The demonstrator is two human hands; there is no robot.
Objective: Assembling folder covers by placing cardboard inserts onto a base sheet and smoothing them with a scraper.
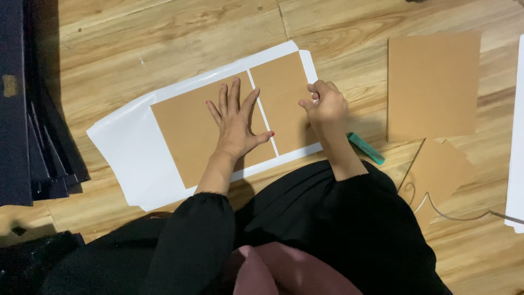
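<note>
While the left hand (236, 124) lies flat with its fingers (228, 98) spread wide, gripping nothing, it presses the larger brown card panel (191, 128) onto the white sheet (126, 147) spread on the wooden floor (164, 38). The right hand (326, 105) is curled, its fingers pinched at the right edge of the narrower brown panel (281, 101); whether they hold anything small cannot be told. Two panels lie beneath the hands, parted by one thin white gap. The panels appear stiff and light, best taken by an edge; the sheet looks thin, glossy and probably slippery. Right of the fingers lie one teal tool (367, 148), two further brown boards (434, 84); left, a dark stack (33, 120).
</note>
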